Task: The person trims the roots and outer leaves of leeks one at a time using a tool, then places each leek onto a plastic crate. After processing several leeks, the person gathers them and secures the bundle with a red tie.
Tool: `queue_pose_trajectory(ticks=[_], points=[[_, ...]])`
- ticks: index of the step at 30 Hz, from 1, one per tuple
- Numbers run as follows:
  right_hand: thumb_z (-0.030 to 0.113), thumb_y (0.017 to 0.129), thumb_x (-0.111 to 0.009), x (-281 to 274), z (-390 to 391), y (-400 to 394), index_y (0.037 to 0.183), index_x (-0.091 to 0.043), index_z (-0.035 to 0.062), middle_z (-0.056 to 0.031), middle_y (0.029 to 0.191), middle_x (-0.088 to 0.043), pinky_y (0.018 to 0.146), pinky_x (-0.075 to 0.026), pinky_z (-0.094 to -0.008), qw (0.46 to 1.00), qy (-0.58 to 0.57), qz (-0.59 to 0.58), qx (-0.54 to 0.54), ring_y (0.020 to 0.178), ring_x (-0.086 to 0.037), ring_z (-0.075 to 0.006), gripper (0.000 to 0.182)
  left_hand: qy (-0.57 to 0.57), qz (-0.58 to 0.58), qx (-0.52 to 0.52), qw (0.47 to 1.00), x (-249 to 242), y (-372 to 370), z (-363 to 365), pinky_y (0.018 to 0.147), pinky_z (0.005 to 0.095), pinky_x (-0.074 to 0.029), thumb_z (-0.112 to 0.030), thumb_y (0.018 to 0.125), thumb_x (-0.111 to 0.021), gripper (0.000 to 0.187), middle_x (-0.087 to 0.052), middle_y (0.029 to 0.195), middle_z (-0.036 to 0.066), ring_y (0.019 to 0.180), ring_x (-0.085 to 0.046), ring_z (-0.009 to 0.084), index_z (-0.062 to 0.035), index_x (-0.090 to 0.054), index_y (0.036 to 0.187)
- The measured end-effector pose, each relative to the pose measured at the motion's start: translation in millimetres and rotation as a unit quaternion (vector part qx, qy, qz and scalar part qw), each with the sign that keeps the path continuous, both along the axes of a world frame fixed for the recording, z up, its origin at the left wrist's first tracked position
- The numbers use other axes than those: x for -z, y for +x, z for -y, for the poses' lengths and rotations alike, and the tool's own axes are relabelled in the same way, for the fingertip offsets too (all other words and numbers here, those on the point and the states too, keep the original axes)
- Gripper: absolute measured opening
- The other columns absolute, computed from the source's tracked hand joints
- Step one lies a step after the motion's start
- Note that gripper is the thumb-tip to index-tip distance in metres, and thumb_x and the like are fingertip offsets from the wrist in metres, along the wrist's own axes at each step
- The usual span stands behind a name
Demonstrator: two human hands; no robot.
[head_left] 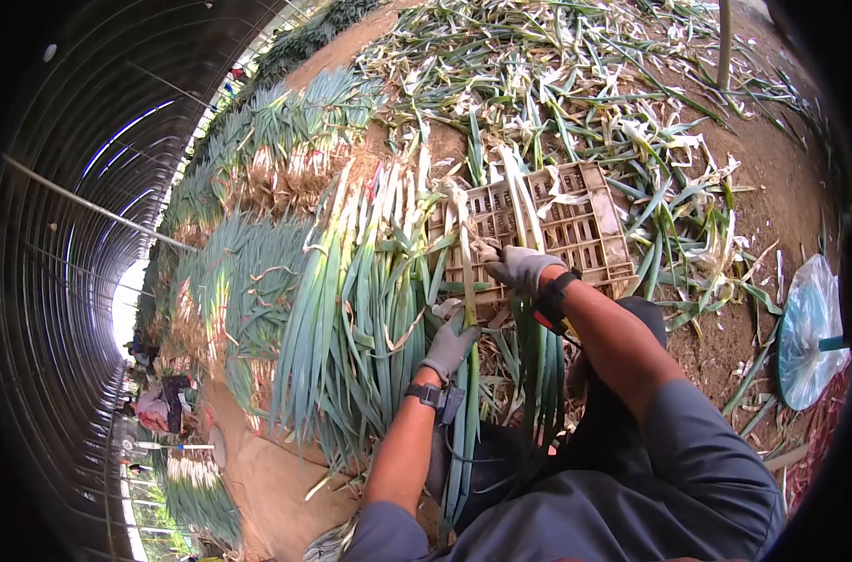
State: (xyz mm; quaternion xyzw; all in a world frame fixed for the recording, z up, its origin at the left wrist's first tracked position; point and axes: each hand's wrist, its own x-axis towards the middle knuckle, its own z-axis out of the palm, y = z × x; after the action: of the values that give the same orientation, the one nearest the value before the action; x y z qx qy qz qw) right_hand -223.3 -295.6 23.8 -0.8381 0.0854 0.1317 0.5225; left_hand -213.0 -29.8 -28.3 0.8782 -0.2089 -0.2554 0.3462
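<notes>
My left hand (451,344), in a grey glove, grips the green leaves of a long green onion (467,281) near its middle. My right hand (519,267), also gloved in grey with a dark wrist strap, holds the same stalk higher up, near its white stem. The stalk runs upright between both hands, over a tan plastic crate (590,220) lying on the soil. A big pile of cleaned green onions (365,309) lies just left of my hands, white ends toward the top.
Peeled leaves and trimmings (576,84) litter the soil beyond the crate. More onion bundles (257,140) line the left, inside a long greenhouse tunnel. A blue-green plastic bag (810,332) stands at right. A person (159,403) crouches far off at left.
</notes>
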Motion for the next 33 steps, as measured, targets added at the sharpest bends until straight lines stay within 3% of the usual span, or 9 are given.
queue_pose_trajectory(ticks=[4,11,14,18,21,27,30,31,33], points=[[0.062,0.097,-0.037,31.7,-6.0,18.7,0.095,-0.066,-0.0015,-0.0175,0.074,-0.066,0.068,-0.053,-0.0444,0.995,-0.093,0.043,0.014,0.069,-0.068,-0.0290,0.070,-0.037,-0.011,-0.015,0.999,12.8,-1.3,-10.0,0.102,0.0364,-0.047,-0.022,0.097,-0.065,0.050,-0.067,0.126,0.018,0.115,-0.064,0.0287,-0.0045,-0.054,0.142],[0.055,0.098,-0.041,19.1,-3.2,2.7,0.094,-0.065,-0.0019,-0.0179,0.076,-0.066,0.068,-0.052,-0.0446,0.999,-0.040,-0.014,-0.013,0.071,-0.066,-0.0300,0.062,-0.033,0.049,-0.093,0.994,46.5,1.3,-26.1,0.094,0.0387,-0.051,-0.022,0.098,-0.066,0.042,-0.072,0.111,0.018,0.100,-0.068,0.0288,-0.0090,-0.061,0.138],[0.056,0.098,-0.041,11.9,7.5,-23.3,0.107,-0.066,0.0016,-0.0196,0.079,-0.067,0.074,-0.052,-0.0455,0.995,-0.079,0.047,-0.048,0.076,-0.068,-0.0339,0.061,-0.015,0.077,-0.080,0.994,65.8,10.4,-36.9,0.092,0.0427,-0.052,-0.029,0.098,-0.065,0.042,-0.073,0.108,0.021,0.101,-0.070,0.0345,-0.0139,-0.062,0.137],[0.052,0.100,-0.050,5.0,22.1,-62.5,0.119,-0.062,0.0044,-0.0074,0.079,-0.063,0.057,-0.049,-0.0376,0.996,0.030,0.008,-0.079,0.063,-0.060,-0.0188,0.053,0.251,0.102,-0.069,0.960,-33.9,-9.8,6.5,0.093,0.0470,-0.053,-0.046,0.092,-0.064,0.053,-0.071,0.114,0.023,0.109,-0.066,0.0436,-0.0188,-0.062,0.137],[0.053,0.099,-0.054,9.0,34.6,-78.5,0.116,-0.064,0.0045,-0.0054,0.078,-0.062,0.053,-0.049,-0.0330,0.990,0.050,-0.078,-0.108,0.061,-0.058,-0.0154,0.053,0.271,0.172,0.031,0.947,-23.3,18.5,8.9,0.092,0.0454,-0.054,-0.040,0.090,-0.062,0.050,-0.072,0.112,0.022,0.106,-0.067,0.0416,-0.0166,-0.063,0.134],[0.057,0.099,-0.053,1.0,43.6,-93.6,0.120,-0.063,0.0026,-0.0059,0.082,-0.062,0.054,-0.051,-0.0326,0.988,0.085,-0.059,-0.114,0.065,-0.059,-0.0160,0.060,0.245,0.120,0.101,0.957,-47.8,55.8,21.8,0.100,0.0418,-0.052,-0.035,0.088,-0.066,0.053,-0.069,0.125,0.021,0.113,-0.067,0.0379,-0.0144,-0.063,0.136],[0.058,0.098,-0.053,15.0,45.3,-89.8,0.119,-0.063,0.0023,-0.0059,0.082,-0.062,0.054,-0.050,-0.0327,0.988,0.069,-0.051,-0.131,0.063,-0.059,-0.0160,0.061,0.402,0.118,0.212,0.883,-83.1,83.8,37.6,0.104,0.0422,-0.050,-0.036,0.089,-0.063,0.053,-0.067,0.129,0.022,0.117,-0.065,0.0369,-0.0167,-0.062,0.139],[0.058,0.098,-0.053,20.2,44.9,-86.9,0.118,-0.063,0.0022,-0.0058,0.082,-0.062,0.053,-0.050,-0.0327,0.987,0.062,-0.047,-0.141,0.062,-0.058,-0.0160,0.061,0.440,0.255,0.237,0.828,-94.7,93.9,39.8,0.100,0.0487,-0.052,-0.034,0.099,-0.050,0.041,-0.070,0.124,0.019,0.111,-0.070,0.0324,-0.0138,-0.066,0.132],[0.057,0.098,-0.053,8.7,41.1,-82.2,0.116,-0.063,0.0023,-0.0055,0.079,-0.062,0.051,-0.049,-0.0330,0.983,0.056,-0.083,-0.151,0.060,-0.058,-0.0158,0.058,0.418,0.334,0.070,0.842,-163.4,114.5,76.3,0.091,0.0520,-0.054,-0.035,0.101,-0.050,0.046,-0.075,0.108,0.015,0.093,-0.074,0.0355,-0.0176,-0.057,0.143]])
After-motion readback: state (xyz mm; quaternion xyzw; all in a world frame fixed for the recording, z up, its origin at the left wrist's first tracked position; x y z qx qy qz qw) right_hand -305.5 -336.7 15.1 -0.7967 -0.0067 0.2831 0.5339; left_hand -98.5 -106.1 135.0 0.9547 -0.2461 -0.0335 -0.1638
